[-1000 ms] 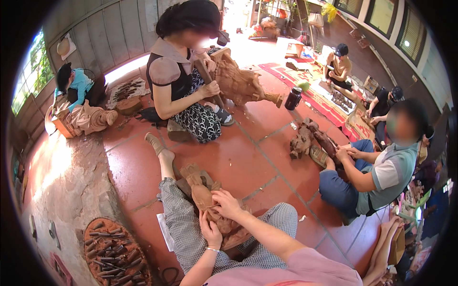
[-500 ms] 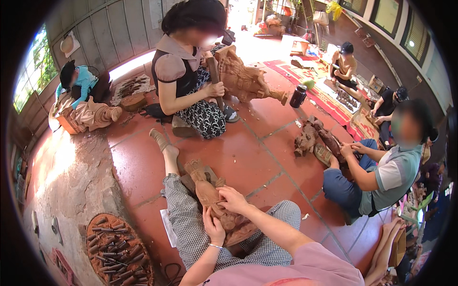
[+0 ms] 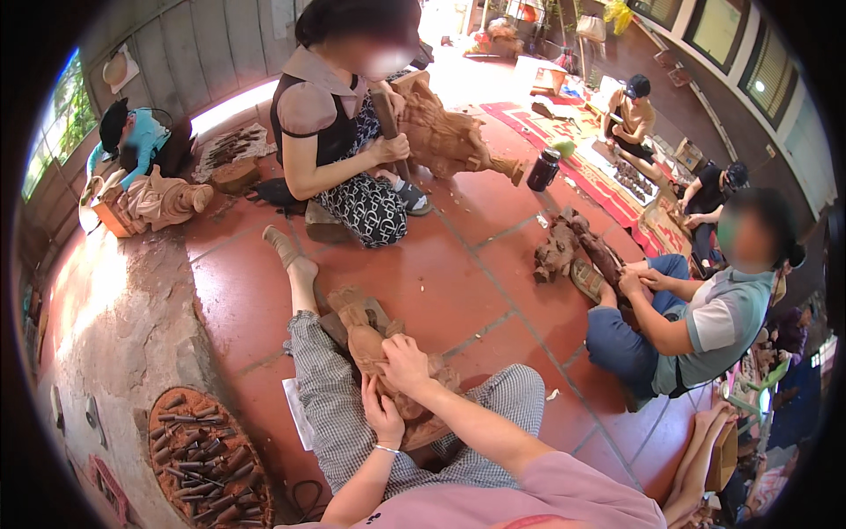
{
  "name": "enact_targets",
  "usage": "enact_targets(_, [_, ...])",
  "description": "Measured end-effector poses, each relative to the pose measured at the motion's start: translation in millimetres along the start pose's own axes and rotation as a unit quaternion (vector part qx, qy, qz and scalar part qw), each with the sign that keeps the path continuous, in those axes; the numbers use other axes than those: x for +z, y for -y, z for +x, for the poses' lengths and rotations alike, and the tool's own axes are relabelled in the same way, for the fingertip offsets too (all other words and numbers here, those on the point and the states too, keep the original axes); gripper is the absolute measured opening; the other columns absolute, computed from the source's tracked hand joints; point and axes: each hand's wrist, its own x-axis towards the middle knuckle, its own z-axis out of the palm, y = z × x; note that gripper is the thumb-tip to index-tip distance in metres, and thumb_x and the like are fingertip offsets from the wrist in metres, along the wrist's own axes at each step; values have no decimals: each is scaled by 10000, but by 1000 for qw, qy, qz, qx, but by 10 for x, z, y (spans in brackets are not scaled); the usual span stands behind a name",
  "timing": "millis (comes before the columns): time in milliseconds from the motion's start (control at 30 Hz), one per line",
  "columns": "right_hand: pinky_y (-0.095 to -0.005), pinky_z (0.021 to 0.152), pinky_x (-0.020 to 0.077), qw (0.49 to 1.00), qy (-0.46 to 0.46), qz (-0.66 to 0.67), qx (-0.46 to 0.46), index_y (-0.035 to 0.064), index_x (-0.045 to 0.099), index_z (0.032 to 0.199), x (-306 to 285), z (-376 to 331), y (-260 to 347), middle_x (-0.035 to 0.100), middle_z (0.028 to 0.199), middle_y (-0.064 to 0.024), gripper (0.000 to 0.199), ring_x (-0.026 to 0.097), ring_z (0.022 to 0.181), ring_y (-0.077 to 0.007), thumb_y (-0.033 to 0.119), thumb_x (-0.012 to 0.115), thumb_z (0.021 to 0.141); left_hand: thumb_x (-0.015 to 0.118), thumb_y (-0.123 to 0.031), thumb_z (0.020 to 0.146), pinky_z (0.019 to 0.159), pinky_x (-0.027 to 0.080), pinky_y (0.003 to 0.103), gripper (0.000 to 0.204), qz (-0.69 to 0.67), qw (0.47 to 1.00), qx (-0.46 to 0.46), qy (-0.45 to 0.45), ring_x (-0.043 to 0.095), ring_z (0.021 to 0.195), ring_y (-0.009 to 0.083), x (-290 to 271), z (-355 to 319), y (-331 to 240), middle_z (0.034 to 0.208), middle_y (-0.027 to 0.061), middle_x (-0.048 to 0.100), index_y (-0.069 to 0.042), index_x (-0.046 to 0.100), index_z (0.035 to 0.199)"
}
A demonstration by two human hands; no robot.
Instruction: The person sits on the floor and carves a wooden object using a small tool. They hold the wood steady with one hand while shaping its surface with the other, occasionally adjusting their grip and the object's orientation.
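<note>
A carved wooden figure lies across my lap, its narrower end pointing away from me between my legs. My right hand is closed over the middle of the carving, fingers curled down against the wood. Whatever it may hold is hidden beneath it. Just nearer to me, my left hand lies along the carving's left side, its fingers stretched out and touching the wood. A darker wooden block shows beside and under the carving's far end.
At lower left, a round tray of wood dust holds several chisels. A person ahead grips a mallet beside a large carving. Another person sits at right with a dark carving. A dark bottle stands on the tiles.
My right hand has moved slightly up along the carving and its fingers are more curled. My left hand stays against the carving. The whole view has shifted a little.
</note>
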Motion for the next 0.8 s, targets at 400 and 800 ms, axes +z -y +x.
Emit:
enact_targets(400, [-440, 746, 538, 1000, -27, 3, 10, 106, 559, 837, -42, -12, 2, 594, 925, -62, 272, 609, 991, -314, 169, 803, 735, 471, -160, 943, 1153, 336, 465, 467, -4, 1000, -3, 7, 435, 1376, 432, 13, -3, -6, 1497, 276, 438, 50, 522, 1357])
enact_targets(800, [-407, 811, 523, 998, -22, 5, 67, 85, 567, 816, 5, 148, 84, 626, 942, -57, 274, 594, 1006, -316, 201, 807, 752, 458, -173, 957, 1143, 350, 465, 463, -12, 1000, -1, 7, 436, 1376, 433, 10, 2, 51, 1500, 271, 438, 47, 522, 1359])
